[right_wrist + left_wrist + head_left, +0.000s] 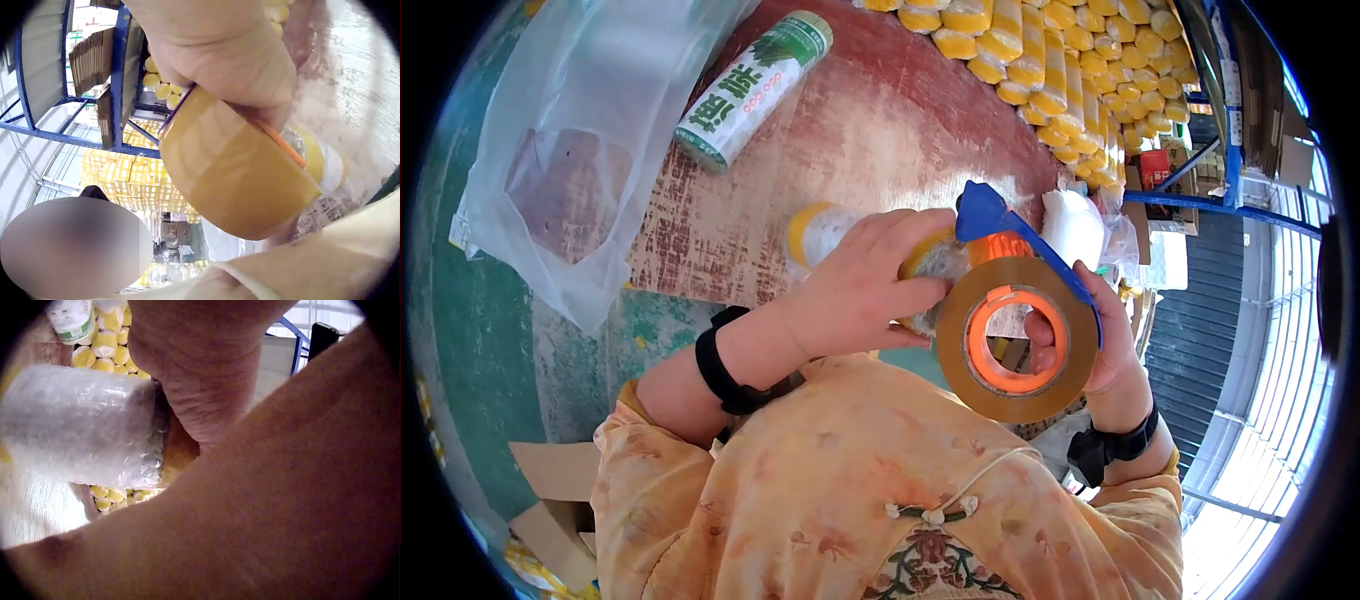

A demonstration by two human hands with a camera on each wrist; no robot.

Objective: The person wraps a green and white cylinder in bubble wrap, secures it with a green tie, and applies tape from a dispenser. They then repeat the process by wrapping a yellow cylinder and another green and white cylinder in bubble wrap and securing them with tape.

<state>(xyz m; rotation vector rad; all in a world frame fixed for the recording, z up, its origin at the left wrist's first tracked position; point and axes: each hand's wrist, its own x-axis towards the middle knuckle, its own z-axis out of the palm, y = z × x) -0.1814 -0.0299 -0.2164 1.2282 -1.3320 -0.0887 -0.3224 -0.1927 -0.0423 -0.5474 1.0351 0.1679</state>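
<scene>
A wrapped roll with yellow tape at its ends point(820, 232) lies under and beside my left hand point(865, 275), whose fingers and thumb curl round a wrapped bundle end point(938, 262). In the left wrist view the clear-wrapped bundle point(87, 425) shows near the hand point(200, 362). My right hand point(1105, 335) grips a blue tape dispenser point(990, 215) carrying a wide brown tape roll point(960, 345) with an orange core. The dispenser's blue end is close to the left fingertips. The right wrist view shows the tape roll point(231, 169) below the right hand point(225, 56).
A green and white printed cylinder point(752, 90) and a clear plastic bag point(590, 150) lie on the worn red table point(880, 120). Many yellow-ended rolls point(1100, 80) are stacked behind. Blue shelving point(1230, 120) stands at right, an open carton point(555, 480) at lower left.
</scene>
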